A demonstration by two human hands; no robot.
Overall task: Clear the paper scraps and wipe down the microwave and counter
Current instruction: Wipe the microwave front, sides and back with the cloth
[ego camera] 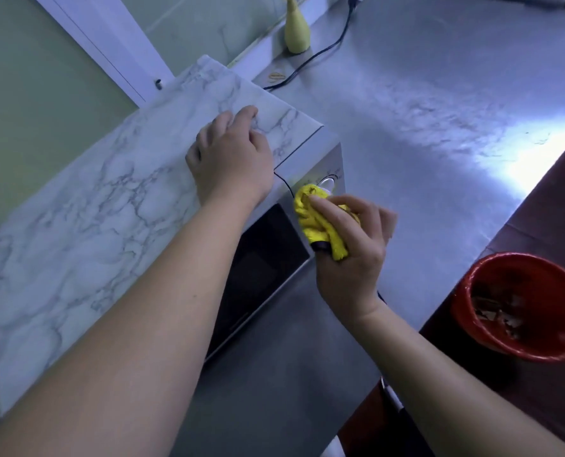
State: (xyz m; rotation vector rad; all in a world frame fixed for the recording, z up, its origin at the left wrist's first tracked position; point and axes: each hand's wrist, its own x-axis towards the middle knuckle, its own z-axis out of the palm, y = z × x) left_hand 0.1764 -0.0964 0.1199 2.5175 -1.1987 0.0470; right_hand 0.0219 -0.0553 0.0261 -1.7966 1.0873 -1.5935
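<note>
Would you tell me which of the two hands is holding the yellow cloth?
The right hand: it grips the cloth at the microwave front, while the left hand rests on the marbled top, holding nothing.

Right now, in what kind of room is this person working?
Most likely a kitchen. A microwave stands on a steel counter, the right hand holds a yellow cloth against its front, and a red bin with scraps sits beside the counter.

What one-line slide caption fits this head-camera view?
Cleaning time: left hand rests on the marble-topped microwave while the right hand presses a yellow cloth to its control panel.
</note>
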